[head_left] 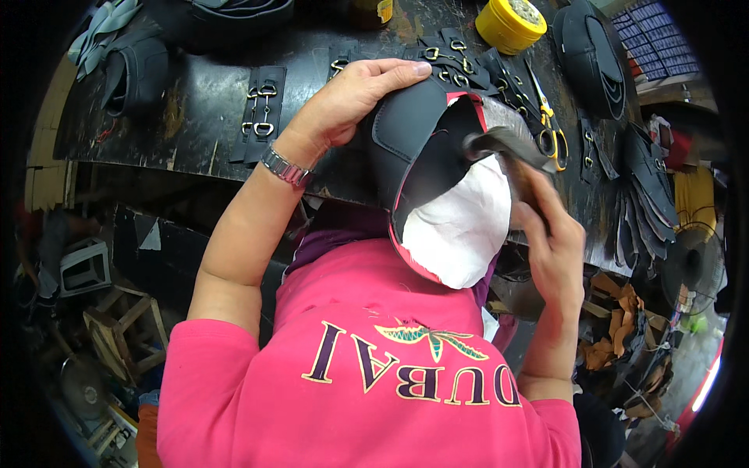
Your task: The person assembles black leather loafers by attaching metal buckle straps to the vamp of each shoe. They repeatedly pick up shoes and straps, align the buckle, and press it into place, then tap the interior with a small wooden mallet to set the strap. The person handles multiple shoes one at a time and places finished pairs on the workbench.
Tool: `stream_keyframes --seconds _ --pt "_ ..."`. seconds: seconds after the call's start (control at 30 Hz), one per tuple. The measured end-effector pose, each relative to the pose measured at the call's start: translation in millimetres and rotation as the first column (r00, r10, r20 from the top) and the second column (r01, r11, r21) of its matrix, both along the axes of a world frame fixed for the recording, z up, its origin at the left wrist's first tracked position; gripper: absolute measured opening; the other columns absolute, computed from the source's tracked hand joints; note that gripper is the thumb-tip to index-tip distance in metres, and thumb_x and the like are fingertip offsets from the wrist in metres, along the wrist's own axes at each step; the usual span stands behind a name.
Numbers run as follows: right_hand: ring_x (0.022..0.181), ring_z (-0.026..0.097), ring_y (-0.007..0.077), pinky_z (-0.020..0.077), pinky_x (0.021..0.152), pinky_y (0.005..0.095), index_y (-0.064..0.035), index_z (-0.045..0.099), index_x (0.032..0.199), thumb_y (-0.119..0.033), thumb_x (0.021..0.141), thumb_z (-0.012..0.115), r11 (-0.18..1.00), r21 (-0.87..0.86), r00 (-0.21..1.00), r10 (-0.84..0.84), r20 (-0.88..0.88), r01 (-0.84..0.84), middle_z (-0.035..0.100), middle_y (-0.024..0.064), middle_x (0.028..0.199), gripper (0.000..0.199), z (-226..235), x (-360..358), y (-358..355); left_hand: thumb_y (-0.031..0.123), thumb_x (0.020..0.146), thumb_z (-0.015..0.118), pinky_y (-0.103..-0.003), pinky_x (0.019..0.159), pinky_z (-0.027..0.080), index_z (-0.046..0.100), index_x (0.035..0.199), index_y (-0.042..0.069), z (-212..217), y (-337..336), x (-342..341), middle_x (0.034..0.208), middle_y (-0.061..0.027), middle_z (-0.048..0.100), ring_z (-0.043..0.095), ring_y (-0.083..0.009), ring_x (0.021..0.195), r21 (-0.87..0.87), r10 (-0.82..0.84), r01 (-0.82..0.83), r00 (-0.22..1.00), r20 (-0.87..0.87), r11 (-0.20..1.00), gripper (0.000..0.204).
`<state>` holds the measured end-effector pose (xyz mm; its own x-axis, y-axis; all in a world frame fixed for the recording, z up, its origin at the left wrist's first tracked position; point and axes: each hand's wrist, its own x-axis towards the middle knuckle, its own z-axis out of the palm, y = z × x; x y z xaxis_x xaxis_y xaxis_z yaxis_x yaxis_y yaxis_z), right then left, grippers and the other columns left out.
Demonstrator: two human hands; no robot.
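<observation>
My left hand [355,97] grips the top of a black shoe upper [409,136] with a red edge and a white lining [460,226], held against my chest at the bench edge. There is a metal watch [285,168] on that wrist. My right hand [550,242] is closed around the handle of a hammer [503,144], whose blurred metal head sits over the opening of the shoe upper.
The dark workbench [203,101] carries black straps with metal buckles [261,109], yellow-handled scissors [552,129], a yellow round tin [511,23] and more black leather pieces [593,54]. Wooden stools and clutter [117,327] lie on the floor at left, leather scraps [616,327] at right.
</observation>
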<state>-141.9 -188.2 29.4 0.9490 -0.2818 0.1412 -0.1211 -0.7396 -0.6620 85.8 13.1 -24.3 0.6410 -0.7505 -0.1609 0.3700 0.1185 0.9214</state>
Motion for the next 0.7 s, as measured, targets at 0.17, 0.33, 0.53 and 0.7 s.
stream_keyframes --seconds 0.17,0.33,0.53,0.7 --pt "0.112 0.064 0.0283 0.0481 0.092 0.0344 -0.0011 0.046 0.140 -0.005 0.095 0.056 0.977 -0.214 0.943 -0.057 -0.329 -0.016 0.066 0.0191 0.120 0.046 0.6 0.3 15.9 0.031 0.098 0.060 -0.022 0.081 0.054 0.065 0.123 0.003 0.9 -1.8 -2.9 0.106 -0.0048 0.070 0.066 -0.0085 0.090 -0.013 0.038 -0.038 0.999 0.001 0.999 0.038" --pt "0.100 0.064 0.0160 0.0479 0.091 0.0281 -0.0019 0.052 0.138 0.001 0.094 0.054 0.997 0.001 0.997 -0.073 -0.020 0.073 0.064 0.0129 0.127 0.044 9.9 -11.9 9.4 0.031 0.098 0.060 -0.022 0.080 0.054 0.065 0.123 0.003 0.8 -3.0 -2.1 0.105 -0.0062 0.071 0.067 -0.0092 0.090 0.018 0.008 -0.008 1.000 -0.005 1.000 0.038" --pt "0.113 0.064 0.0295 0.0478 0.093 0.0330 -0.0046 0.047 0.140 -0.004 0.095 0.054 0.986 -0.163 0.969 -0.059 -0.240 0.020 0.061 0.0241 0.125 0.046 -26.5 -30.8 10.3 0.031 0.098 0.059 -0.023 0.081 0.055 0.063 0.124 0.001 -3.2 -4.4 -4.1 0.104 -0.0126 0.071 0.069 -0.0133 0.090 0.015 0.034 -0.034 0.999 -0.034 0.999 0.041" --pt "0.106 0.065 0.0162 0.0494 0.092 0.0311 -0.0023 0.057 0.133 -0.008 0.090 0.067 0.981 -0.006 0.981 -0.192 0.000 0.192 0.068 0.0145 0.120 0.044 -35.5 -61.0 -37.2 0.034 0.100 0.054 -0.026 0.086 0.055 0.058 0.128 -0.004 0.6 0.9 -2.2 0.109 -0.0197 0.070 0.069 -0.0189 0.098 0.008 0.030 -0.030 0.998 -0.055 1.000 0.047"
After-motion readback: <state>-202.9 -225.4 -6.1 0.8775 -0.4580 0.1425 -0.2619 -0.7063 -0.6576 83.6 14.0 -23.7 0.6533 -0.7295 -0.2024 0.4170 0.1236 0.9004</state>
